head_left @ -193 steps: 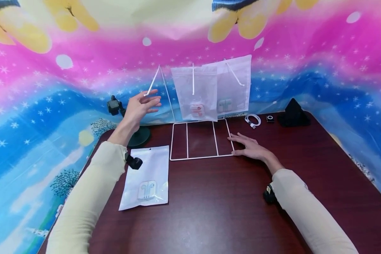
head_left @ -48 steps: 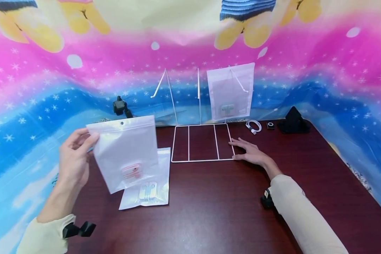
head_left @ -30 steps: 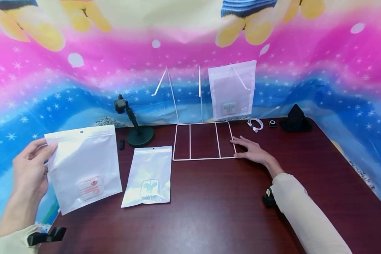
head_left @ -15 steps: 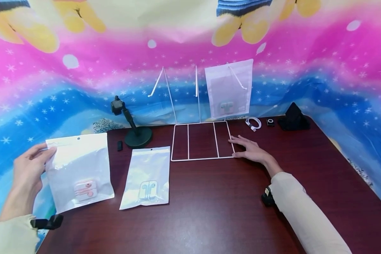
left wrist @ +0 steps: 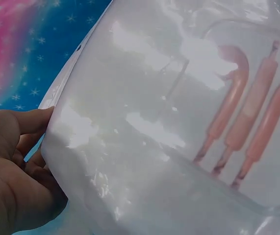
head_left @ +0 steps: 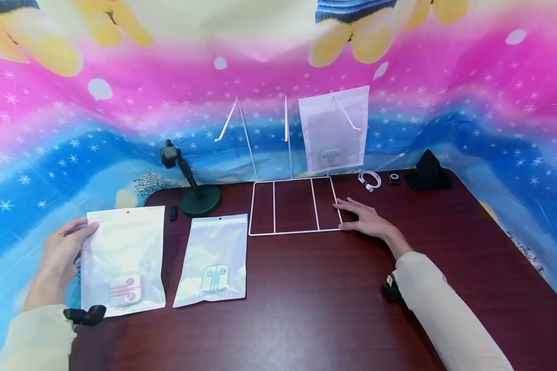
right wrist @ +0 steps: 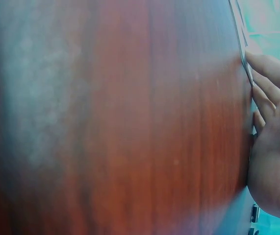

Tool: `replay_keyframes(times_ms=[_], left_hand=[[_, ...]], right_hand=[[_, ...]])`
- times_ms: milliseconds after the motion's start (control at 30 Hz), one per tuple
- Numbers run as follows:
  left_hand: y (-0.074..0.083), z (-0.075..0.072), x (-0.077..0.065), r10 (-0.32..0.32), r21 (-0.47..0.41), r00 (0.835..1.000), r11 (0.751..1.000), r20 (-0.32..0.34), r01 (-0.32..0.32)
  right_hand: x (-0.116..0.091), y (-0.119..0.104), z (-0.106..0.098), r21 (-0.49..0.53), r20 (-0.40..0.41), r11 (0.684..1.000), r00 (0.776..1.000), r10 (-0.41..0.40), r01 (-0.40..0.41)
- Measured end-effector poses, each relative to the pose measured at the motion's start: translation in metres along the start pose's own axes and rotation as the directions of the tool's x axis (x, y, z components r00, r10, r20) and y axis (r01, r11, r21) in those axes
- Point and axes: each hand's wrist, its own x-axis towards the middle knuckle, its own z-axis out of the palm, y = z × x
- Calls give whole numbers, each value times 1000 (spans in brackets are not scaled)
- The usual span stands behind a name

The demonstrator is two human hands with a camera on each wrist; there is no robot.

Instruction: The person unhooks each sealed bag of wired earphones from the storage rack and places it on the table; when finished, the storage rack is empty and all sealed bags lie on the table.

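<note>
My left hand [head_left: 60, 252] pinches the upper left edge of a white zip bag [head_left: 123, 237] between thumb and fingers. Pink earphones [left wrist: 230, 107] in a clear case show through the bag's lower part. The bag is at the table's left side; whether it fully rests there I cannot tell. Just right of it lies a second bag [head_left: 213, 237] with pale blue earphones. With fingers extended, my right hand [head_left: 364, 219] touches the right side of a white wire display rack [head_left: 283, 233]. A third bag [head_left: 322, 129] hangs from the rack's right hook; the left and middle hooks are bare.
Behind the bags stand a black round-based stand [head_left: 200, 201] and a small black piece [head_left: 173, 213]. At the back right are a coiled white cable [head_left: 369, 187], a small black device [head_left: 394, 178] and a black stand [head_left: 428, 175]. A patterned cloth [head_left: 269, 67] encloses the table.
The pink-earphone bag has left the rack's middle hook. My left hand has carried it leftward and lowered it beside the second bag. My right hand has stayed at the rack.
</note>
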Motion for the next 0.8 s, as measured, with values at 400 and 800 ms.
replay_keyframes(times_ms=[400, 800], left_hand=[[-30, 32, 30, -123, 106, 992, 986, -35, 126], [-43, 48, 45, -202, -10, 978, 979, -59, 202]], right_hand=[[1, 3, 0, 3, 9, 1000, 1000, 8, -8], [1, 2, 1, 7, 6, 1000, 1000, 6, -6]])
